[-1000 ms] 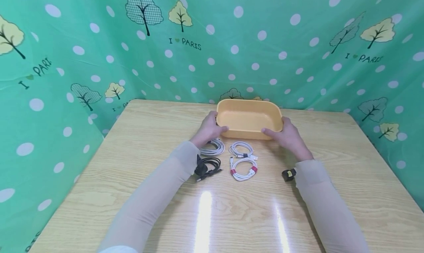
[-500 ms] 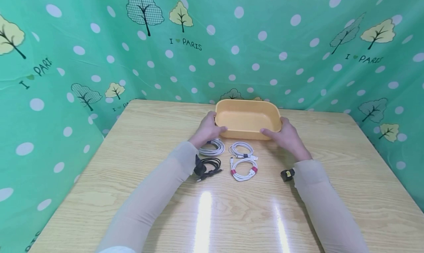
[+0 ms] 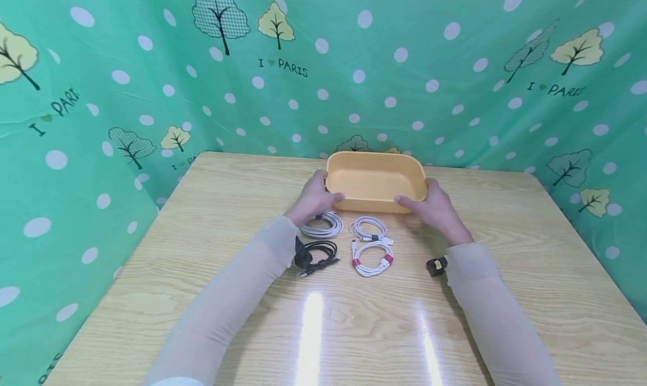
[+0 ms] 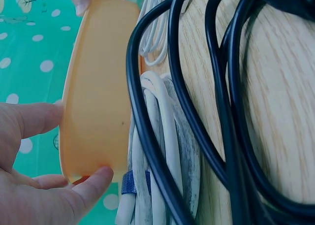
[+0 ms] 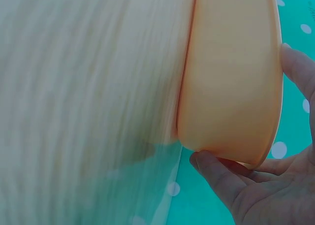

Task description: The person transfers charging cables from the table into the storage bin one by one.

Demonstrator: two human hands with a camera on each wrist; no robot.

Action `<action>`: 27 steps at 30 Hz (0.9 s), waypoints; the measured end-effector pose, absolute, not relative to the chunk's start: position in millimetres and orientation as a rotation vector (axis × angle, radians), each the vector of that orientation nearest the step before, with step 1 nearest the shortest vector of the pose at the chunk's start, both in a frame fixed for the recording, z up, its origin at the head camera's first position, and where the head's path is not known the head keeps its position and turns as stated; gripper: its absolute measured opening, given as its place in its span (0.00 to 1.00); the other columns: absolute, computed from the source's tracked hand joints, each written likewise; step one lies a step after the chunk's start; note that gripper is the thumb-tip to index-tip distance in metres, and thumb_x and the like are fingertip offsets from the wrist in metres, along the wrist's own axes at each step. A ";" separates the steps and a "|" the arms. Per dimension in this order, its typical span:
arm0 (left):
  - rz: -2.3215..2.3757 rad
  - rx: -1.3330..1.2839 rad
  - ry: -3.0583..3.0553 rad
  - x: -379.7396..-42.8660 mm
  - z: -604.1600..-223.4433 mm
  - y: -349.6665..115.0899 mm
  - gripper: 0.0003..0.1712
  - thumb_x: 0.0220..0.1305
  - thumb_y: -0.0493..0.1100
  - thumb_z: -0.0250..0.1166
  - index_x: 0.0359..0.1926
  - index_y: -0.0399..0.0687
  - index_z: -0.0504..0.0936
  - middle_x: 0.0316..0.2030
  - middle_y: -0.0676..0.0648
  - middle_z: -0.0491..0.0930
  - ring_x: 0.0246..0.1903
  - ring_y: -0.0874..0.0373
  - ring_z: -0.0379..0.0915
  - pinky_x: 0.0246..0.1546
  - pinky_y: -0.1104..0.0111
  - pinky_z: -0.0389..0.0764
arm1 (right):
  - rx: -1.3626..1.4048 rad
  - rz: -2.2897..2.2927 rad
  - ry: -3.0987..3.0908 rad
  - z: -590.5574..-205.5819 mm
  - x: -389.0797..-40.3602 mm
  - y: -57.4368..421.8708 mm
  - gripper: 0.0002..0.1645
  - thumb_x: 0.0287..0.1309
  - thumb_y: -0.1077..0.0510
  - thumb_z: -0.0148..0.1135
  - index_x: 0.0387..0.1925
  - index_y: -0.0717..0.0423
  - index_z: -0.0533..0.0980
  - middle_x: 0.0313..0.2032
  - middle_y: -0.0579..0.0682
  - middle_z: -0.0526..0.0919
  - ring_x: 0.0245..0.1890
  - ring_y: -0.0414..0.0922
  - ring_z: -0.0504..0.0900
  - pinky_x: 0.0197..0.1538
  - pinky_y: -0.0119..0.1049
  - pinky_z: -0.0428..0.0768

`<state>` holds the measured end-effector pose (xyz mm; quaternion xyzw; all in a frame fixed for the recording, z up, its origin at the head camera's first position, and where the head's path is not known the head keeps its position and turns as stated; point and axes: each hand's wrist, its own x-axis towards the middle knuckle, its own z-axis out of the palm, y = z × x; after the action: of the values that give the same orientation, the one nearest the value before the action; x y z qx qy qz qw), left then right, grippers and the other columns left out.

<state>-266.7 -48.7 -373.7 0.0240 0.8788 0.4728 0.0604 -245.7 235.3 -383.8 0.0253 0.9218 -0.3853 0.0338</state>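
An orange plastic bin (image 3: 375, 181) with nothing in it stands at the far side of the table. My left hand (image 3: 314, 196) grips its left end, the thumb over the near rim. At the opposite end my right hand (image 3: 436, 207) holds the bin the same way. In the left wrist view, the thumb and fingers (image 4: 96, 188) meet the bin's end and rim. The right wrist view has the fingers (image 5: 216, 171) around the bin's corner. Just in front of the bin lie a coiled grey-white cable (image 3: 331, 226) and a smaller white cable coil (image 3: 369, 227).
Nearer to me are a black cable coil (image 3: 323, 254) and a white cable (image 3: 370, 259) with red ties, on the wooden table (image 3: 242, 330). A green patterned curtain (image 3: 323, 77) hangs right behind the table's far edge. Small black cameras (image 3: 436, 266) sit at the wrists.
Both hands and the bin between them have shifted slightly to the left along the far side of the table. The cables have stayed where they were.
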 end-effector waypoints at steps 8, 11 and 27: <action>1.445 0.068 2.641 -265.5 -373.4 -51.1 0.40 0.56 0.40 0.69 0.65 0.36 0.60 0.57 0.37 0.70 0.55 0.47 0.69 0.60 0.60 0.71 | 0.056 -1.189 2.837 -384.6 -247.6 234.0 0.71 0.43 0.25 0.64 0.71 0.67 0.45 0.62 0.69 0.63 0.58 0.61 0.69 0.61 0.55 0.71; 1.443 0.067 2.643 -265.6 -373.3 -52.3 0.40 0.56 0.41 0.69 0.65 0.37 0.60 0.57 0.37 0.70 0.55 0.47 0.69 0.60 0.60 0.71 | 0.057 -1.194 2.837 -384.8 -247.9 233.3 0.71 0.43 0.25 0.64 0.70 0.67 0.45 0.62 0.69 0.63 0.58 0.60 0.69 0.61 0.55 0.71; 1.459 0.050 2.615 -263.7 -370.5 -57.6 0.40 0.57 0.41 0.68 0.66 0.37 0.59 0.57 0.37 0.70 0.54 0.47 0.69 0.59 0.59 0.72 | 0.049 -1.229 2.827 -384.8 -248.6 228.3 0.69 0.43 0.27 0.66 0.70 0.66 0.48 0.62 0.67 0.65 0.57 0.59 0.70 0.61 0.53 0.72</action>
<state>-263.7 -57.6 -370.5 0.0166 0.8708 0.4858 0.0733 -248.6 228.3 -384.8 0.0159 0.9166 -0.3984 0.0291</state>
